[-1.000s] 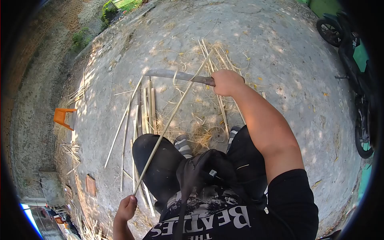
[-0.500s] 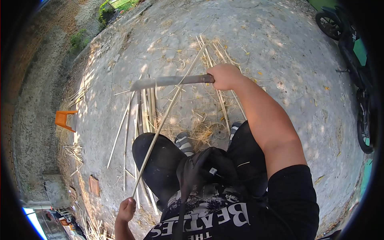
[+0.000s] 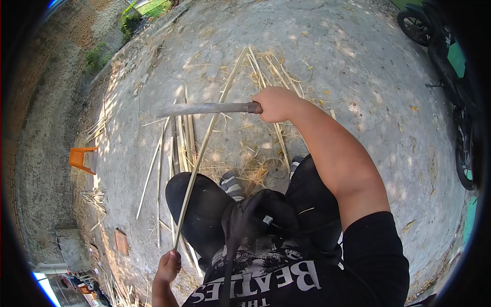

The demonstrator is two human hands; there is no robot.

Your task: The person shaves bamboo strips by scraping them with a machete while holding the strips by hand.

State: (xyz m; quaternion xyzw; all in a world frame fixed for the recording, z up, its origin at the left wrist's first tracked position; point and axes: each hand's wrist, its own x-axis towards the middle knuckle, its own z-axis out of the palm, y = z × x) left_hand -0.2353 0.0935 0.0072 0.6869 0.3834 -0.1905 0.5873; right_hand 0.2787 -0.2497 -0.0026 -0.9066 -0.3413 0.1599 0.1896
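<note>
My right hand (image 3: 276,104) is closed round the dark handle of a long machete (image 3: 204,108), whose blade points left, level across the middle. At the lower left my left hand (image 3: 169,265) grips the near end of a long pale bamboo strip (image 3: 203,148). The strip slants up and away past my knee, and the blade crosses its upper part. Whether blade and strip touch, I cannot tell. More strips (image 3: 181,143) lie on the ground beside my left knee.
Several strips and curly shavings (image 3: 279,69) lie ahead. An orange stool (image 3: 82,158) and a brick (image 3: 121,241) are at left, near a wall (image 3: 46,128). A motorbike (image 3: 452,92) stands at the far right. Bamboo pieces (image 3: 93,198) lie by the stool.
The machete and my right hand have moved left and slightly nearer. The far end of the strip has swung left, and my left hand has shifted slightly right.
</note>
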